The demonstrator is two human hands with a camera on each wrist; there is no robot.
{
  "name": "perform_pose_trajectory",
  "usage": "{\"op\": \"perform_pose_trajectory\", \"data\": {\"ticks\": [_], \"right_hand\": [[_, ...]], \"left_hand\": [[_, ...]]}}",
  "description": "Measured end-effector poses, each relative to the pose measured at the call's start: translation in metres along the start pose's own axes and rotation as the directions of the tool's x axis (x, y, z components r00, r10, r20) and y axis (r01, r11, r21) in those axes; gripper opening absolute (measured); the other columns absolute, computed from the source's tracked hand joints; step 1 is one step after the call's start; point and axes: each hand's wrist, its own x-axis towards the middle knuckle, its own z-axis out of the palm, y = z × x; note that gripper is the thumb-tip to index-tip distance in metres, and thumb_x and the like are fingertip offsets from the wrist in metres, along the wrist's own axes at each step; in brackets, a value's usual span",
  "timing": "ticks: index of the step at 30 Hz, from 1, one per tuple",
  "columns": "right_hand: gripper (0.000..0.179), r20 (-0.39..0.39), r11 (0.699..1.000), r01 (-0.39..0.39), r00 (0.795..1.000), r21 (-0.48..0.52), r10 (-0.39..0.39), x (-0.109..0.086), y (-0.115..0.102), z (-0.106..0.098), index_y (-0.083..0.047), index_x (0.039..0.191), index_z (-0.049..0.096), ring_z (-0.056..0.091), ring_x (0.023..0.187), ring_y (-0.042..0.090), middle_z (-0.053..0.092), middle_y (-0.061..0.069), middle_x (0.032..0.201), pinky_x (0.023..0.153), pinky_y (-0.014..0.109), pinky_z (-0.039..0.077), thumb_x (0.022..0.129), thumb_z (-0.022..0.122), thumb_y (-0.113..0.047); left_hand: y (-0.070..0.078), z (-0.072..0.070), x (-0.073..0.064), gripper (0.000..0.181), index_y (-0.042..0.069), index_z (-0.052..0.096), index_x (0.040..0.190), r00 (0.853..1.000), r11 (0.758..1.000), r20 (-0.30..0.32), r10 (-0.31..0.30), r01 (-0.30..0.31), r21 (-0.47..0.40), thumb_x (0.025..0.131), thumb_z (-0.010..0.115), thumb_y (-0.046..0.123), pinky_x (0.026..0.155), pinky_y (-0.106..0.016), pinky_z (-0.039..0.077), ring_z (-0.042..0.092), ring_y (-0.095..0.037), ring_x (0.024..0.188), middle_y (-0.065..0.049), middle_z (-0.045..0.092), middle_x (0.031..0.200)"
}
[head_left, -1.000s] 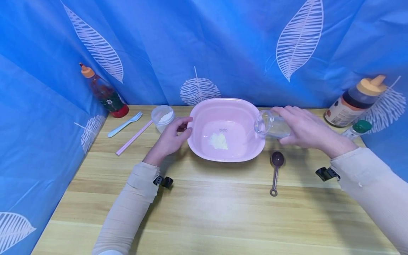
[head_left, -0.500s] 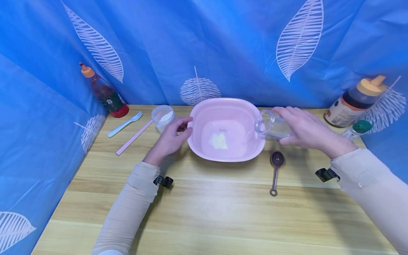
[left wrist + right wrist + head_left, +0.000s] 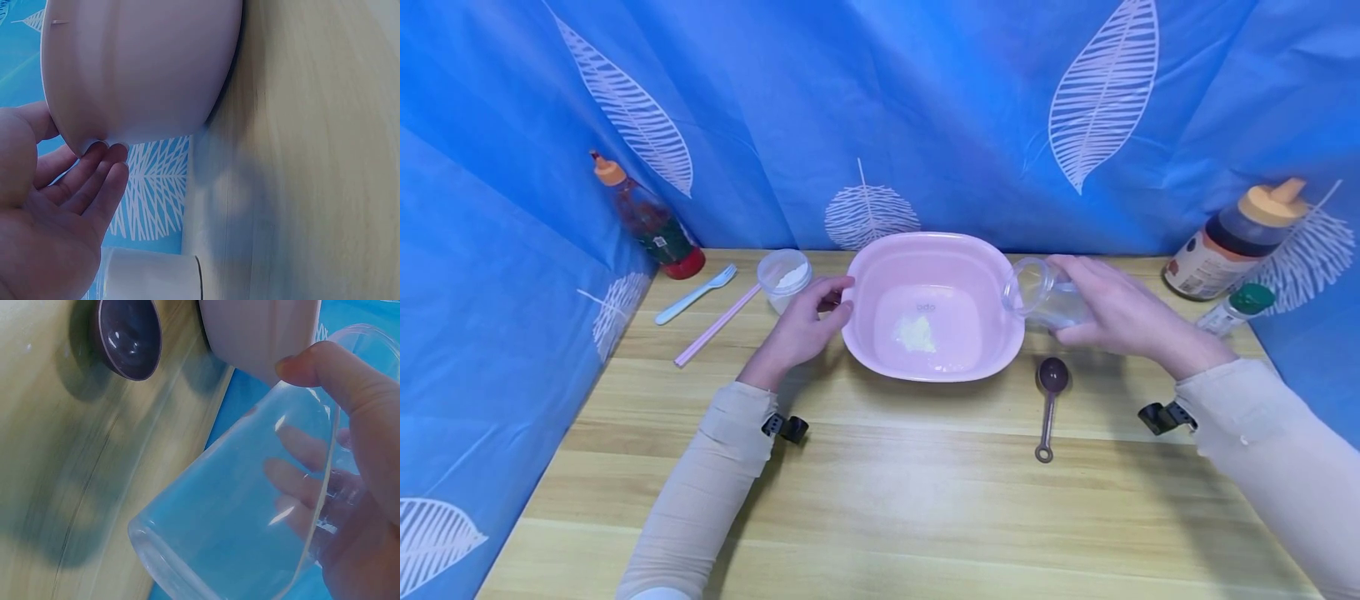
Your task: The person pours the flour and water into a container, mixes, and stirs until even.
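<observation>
A pink plastic basin (image 3: 936,371) sits on the table with a clump of white powder (image 3: 916,333) in it. Shiny reflections around the powder look like liquid on the basin floor. My left hand (image 3: 811,323) pinches the basin's left rim, thumb above and fingers underneath, as the left wrist view shows. My right hand (image 3: 1112,304) grips a clear drinking glass (image 3: 231,487) round its side. The glass is tilted, its mouth over the basin's right rim. How much liquid it holds is hard to tell.
Left of the basin are a lidless jar of white powder (image 3: 786,287), pink chopsticks (image 3: 718,325), a light blue fork (image 3: 696,296) and a red sauce bottle (image 3: 658,225). A dark measuring spoon (image 3: 1051,400), a dark sauce bottle (image 3: 1225,246) and a green-capped shaker (image 3: 1236,307) stand or lie right.
The mouth of the glass has shifted slightly right and looks rounder. Reflections in the basin have altered, with new glints near its front. My left hand keeps its place on the rim.
</observation>
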Motion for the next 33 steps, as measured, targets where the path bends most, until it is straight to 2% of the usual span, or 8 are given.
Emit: {"op": "perform_pose_trajectory", "data": {"ticks": [10,15,21,27,33], "right_hand": [[0.097,-0.055,0.999,0.009,0.998,0.052,-0.006,-0.003,0.005,0.008,-0.001,0.158,0.043,0.057,0.129,0.044,0.060,0.025,0.144,0.108,0.069,0.049,0.077,0.094,-0.017],[0.097,-0.089,0.993,-0.012,0.996,0.116,0.023,-0.005,0.009,0.011,-0.001,0.158,0.042,0.057,0.128,0.045,0.059,0.026,0.143,0.106,0.068,0.050,0.077,0.095,-0.015],[0.102,-0.151,0.974,-0.056,0.984,0.221,0.091,-0.008,0.016,0.012,-0.003,0.161,0.039,0.055,0.131,0.051,0.053,0.030,0.150,0.110,0.073,0.045,0.077,0.096,-0.015],[0.108,-0.256,0.938,-0.089,0.949,0.335,0.182,-0.010,0.025,0.012,-0.013,0.165,0.034,0.057,0.126,0.053,0.059,0.031,0.140,0.105,0.070,0.047,0.077,0.095,-0.007],[0.106,-0.296,0.883,-0.168,0.900,0.439,0.319,-0.013,0.032,0.013,-0.016,0.166,0.030,0.054,0.135,0.051,0.059,0.029,0.143,0.114,0.072,0.040,0.081,0.094,-0.011]], "left_hand": [[0.000,0.000,0.000,0.047,-0.004,0.056,0.151,1.000,1.000,0.002,0.003,-0.003,-0.003,0.107,0.060,0.011,0.117,-0.054,0.052,0.062,-0.038,0.125,-0.024,0.063,0.139],[0.001,0.000,0.000,0.047,-0.004,0.056,0.151,1.000,1.000,0.005,-0.006,0.006,-0.001,0.107,0.060,0.011,0.117,-0.054,0.052,0.062,-0.038,0.125,-0.024,0.063,0.139],[0.002,0.000,0.000,0.046,-0.003,0.057,0.151,1.000,1.000,0.008,-0.019,0.019,0.000,0.108,0.060,0.012,0.118,-0.053,0.051,0.061,-0.037,0.126,-0.022,0.063,0.139],[0.004,0.000,-0.001,0.047,-0.004,0.056,0.152,1.000,1.000,0.006,-0.011,0.011,0.000,0.108,0.060,0.011,0.117,-0.054,0.051,0.062,-0.038,0.126,-0.023,0.063,0.139],[0.003,0.000,-0.001,0.047,-0.003,0.055,0.152,1.000,1.000,0.007,-0.017,0.017,0.006,0.108,0.059,0.012,0.116,-0.054,0.051,0.061,-0.037,0.125,-0.023,0.062,0.140]]}}
